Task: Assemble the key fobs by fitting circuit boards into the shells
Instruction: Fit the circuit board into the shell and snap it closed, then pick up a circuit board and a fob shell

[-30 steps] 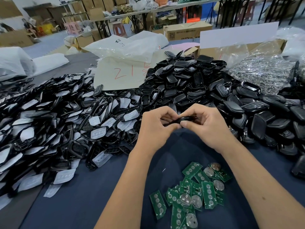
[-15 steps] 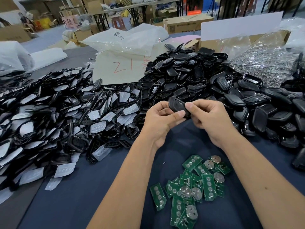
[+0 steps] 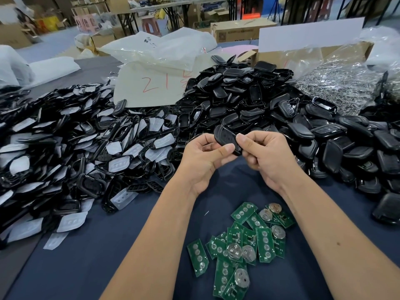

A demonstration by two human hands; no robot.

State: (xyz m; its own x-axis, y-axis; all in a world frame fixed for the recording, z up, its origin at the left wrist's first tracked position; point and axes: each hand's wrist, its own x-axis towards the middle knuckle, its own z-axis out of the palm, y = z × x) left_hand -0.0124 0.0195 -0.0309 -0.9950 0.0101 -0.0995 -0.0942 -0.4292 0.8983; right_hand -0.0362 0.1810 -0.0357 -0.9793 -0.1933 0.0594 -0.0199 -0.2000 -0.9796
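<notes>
A black key fob shell [image 3: 225, 137] is held up between both hands above the dark blue table cloth [image 3: 112, 252]. My left hand [image 3: 203, 161] pinches its lower edge with the thumb. My right hand [image 3: 268, 156] pinches its right side with thumb and forefinger. Its closed outer face is turned toward me. Several green circuit boards [image 3: 244, 241] with round coin cells lie in a loose heap on the cloth near my forearms.
A heap of black frames with white rubber pads [image 3: 71, 148] fills the left. A big pile of black shells [image 3: 270, 109] rises behind and right of my hands. Paper marked in red [image 3: 151, 85], plastic bags and a bag of metal parts [image 3: 337, 87] lie beyond.
The fob was pressed flat between both hands a second ago. It has since been lifted and tilted so its face shows, and my hands have drawn slightly apart.
</notes>
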